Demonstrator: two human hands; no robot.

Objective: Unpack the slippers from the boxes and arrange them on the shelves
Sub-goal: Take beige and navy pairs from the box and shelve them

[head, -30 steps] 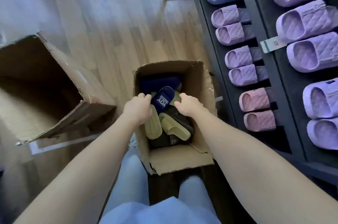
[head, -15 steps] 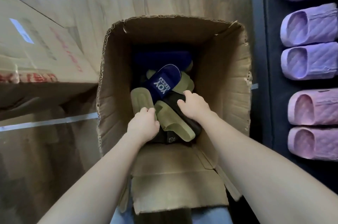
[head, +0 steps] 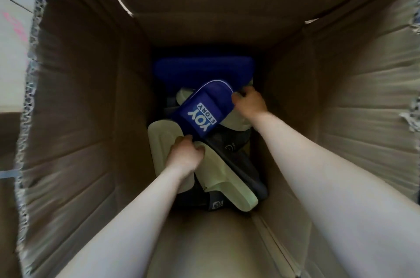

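Both your arms reaching deep into cardboard box (head: 79, 118). Your right hand (head: 250, 102) curling fingers round rim of blue YOY STORY slipper (head: 202, 116) at its 1 o'clock end. Your left hand (head: 185, 156), at that slipper's 7 o'clock end, pinching top of pale green slipper (head: 229, 184) between thumb and curled fingers. Dark slippers (head: 241, 164) lying underneath, toward 5 o'clock.

One head-worn camera looks straight down into the cardboard box (head: 86, 118) — very near. Its walls fill nearly the whole view.
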